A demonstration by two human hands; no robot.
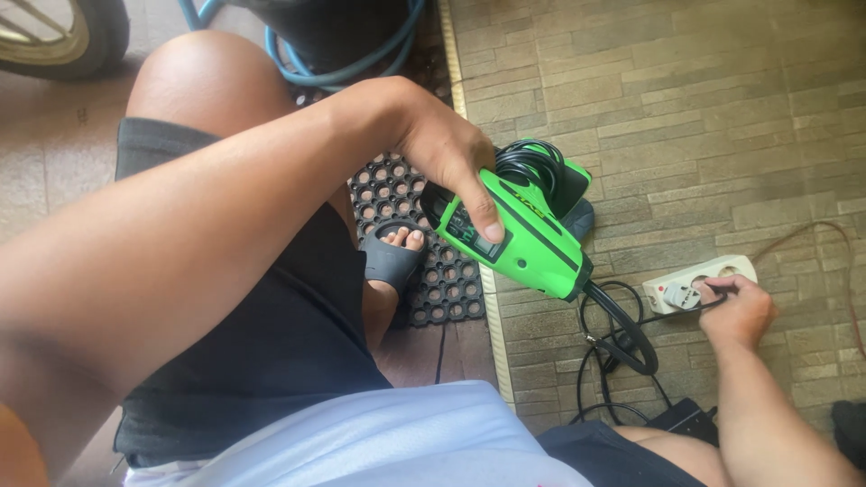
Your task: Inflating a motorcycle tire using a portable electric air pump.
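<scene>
One bright green plastic power tool [519,230] with black trim, frame centre, held above black perforated rubber mat [424,243]. Left hand [446,149] grasps its body from 11 o'clock, thumb along side. One white plastic power strip [699,281] at 3 o'clock on tiled floor; right hand [740,311] pinches one white plug [683,295] seated in it. One black cord [622,338] trails between.

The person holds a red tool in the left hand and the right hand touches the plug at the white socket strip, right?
Not quite: the tool is green with black parts, not red. The rest holds. The head view shows the left hand gripping it, while the right hand is at the plug in the white socket strip on the tiled floor.
</scene>
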